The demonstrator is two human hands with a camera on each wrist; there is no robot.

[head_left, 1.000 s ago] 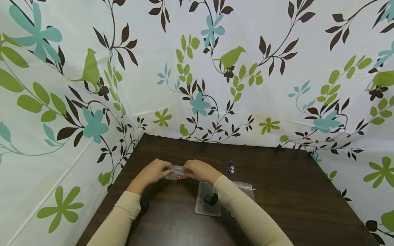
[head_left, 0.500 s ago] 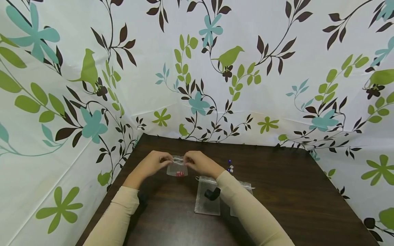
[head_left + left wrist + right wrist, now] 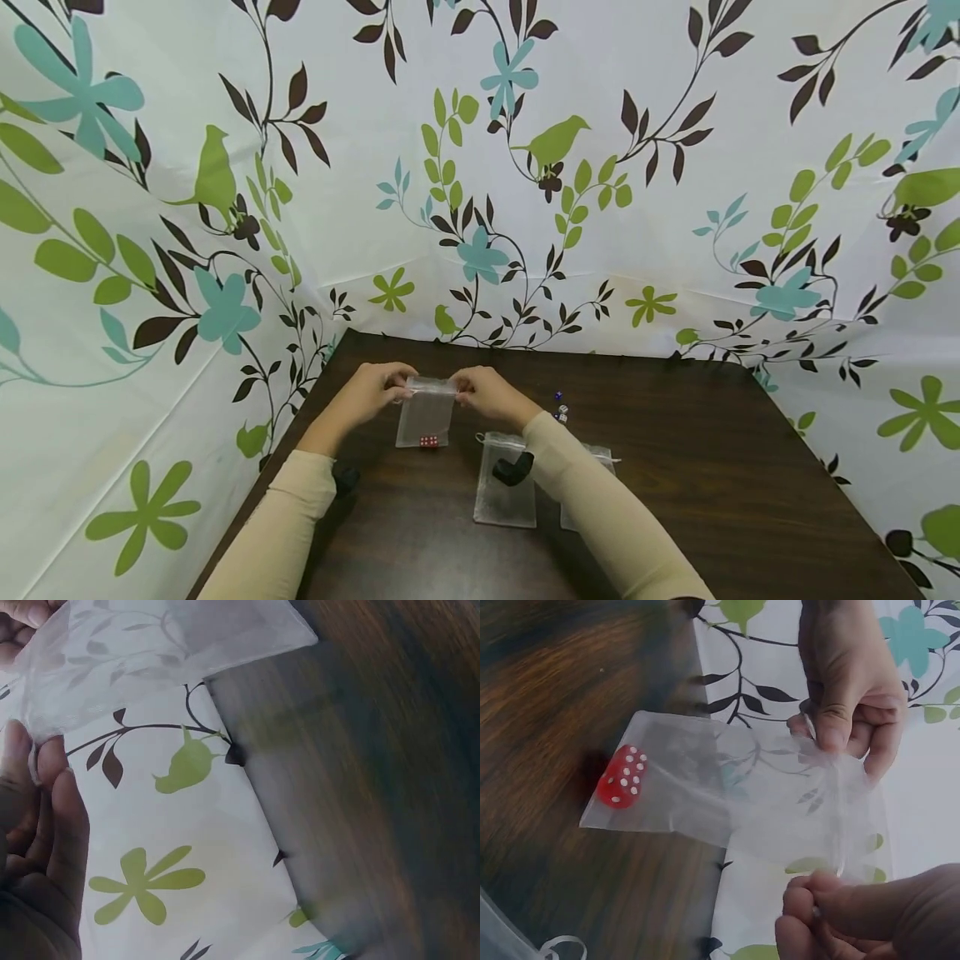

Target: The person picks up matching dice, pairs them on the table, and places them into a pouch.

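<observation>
A sheer white drawstring pouch (image 3: 425, 414) hangs between my hands, its top edge stretched flat. Red dice (image 3: 626, 776) with white dots lie in its bottom corner. My left hand (image 3: 378, 394) pinches the left end of the drawstring top between thumb and fingers. At the other end, my right hand (image 3: 491, 393) pinches the cord side, and the right wrist view shows its thumb and curled fingers there. In the left wrist view the pouch (image 3: 150, 660) stretches from the left fingers across the top.
Two more sheer pouches lie on the dark wooden table (image 3: 675, 467): one pouch (image 3: 504, 504) left of the right forearm, another pouch (image 3: 602, 457) partly under it. Blue and white dice (image 3: 562, 412) sit beyond the right wrist. A patterned cloth (image 3: 480, 167) surrounds the table's back and sides.
Both hands have risen slightly toward the back of the table. The pouch, bunched earlier, is now spread out and hangs full length, with the red dice lower at its bottom.
</observation>
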